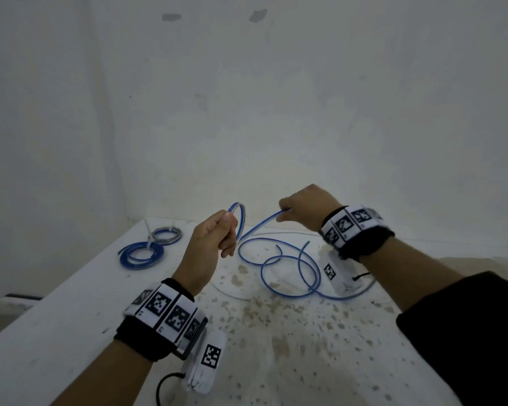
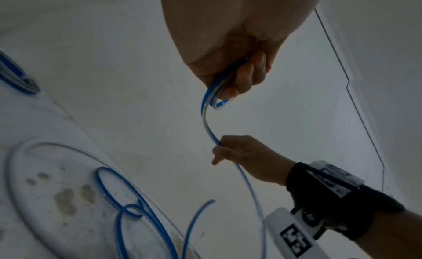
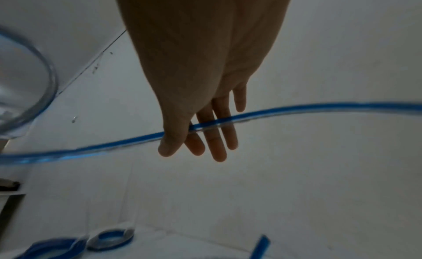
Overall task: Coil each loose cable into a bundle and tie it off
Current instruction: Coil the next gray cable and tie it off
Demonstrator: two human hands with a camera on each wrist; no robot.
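Note:
A loose blue cable lies in wide loops on the stained white table. One stretch of it rises to both hands. My left hand is raised above the table and grips a small loop of the cable in its curled fingers. My right hand is a little to the right and farther back. It pinches the same cable between thumb and forefinger, and the other fingers reach past it. The cable's free end lies on the table.
Two tied coils sit at the table's back left, one blue and one grey. A thin pale cable arcs across the table under the blue one. White walls close off the back and left. The table's left edge runs diagonally.

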